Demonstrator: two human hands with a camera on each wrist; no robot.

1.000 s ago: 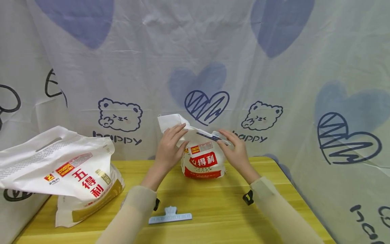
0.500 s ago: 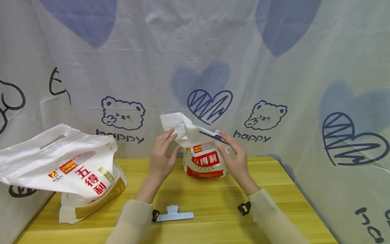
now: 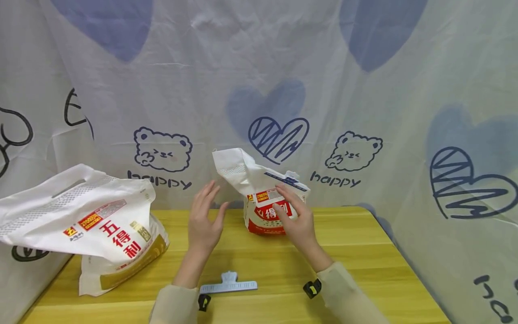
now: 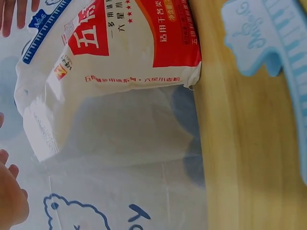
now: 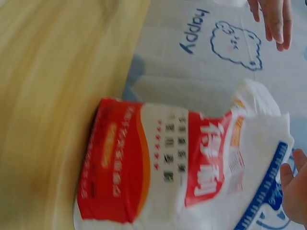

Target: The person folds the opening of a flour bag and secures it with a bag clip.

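A white and red flour bag stands at the back of the table, its upper part slanting up to the left. Across the bag's folded top sits a dark blue sealing clip, seen as a toothed bar in the right wrist view. My right hand hovers before the bag's right side with relaxed fingers; contact cannot be told. To the bag's left, my left hand is raised, apart from it, fingers spread and holding nothing. A light blue sealing clip lies on the table nearer me.
At the left a larger white and gold flour bag leans on the wooden table, its handle top flopped leftward. A printed cloth hangs close behind and along the sides.
My left hand has come off the bag's top and drawn back left and down. The right hand has left the dark blue clip and moved lower and leftward. The clip stays on the bag.
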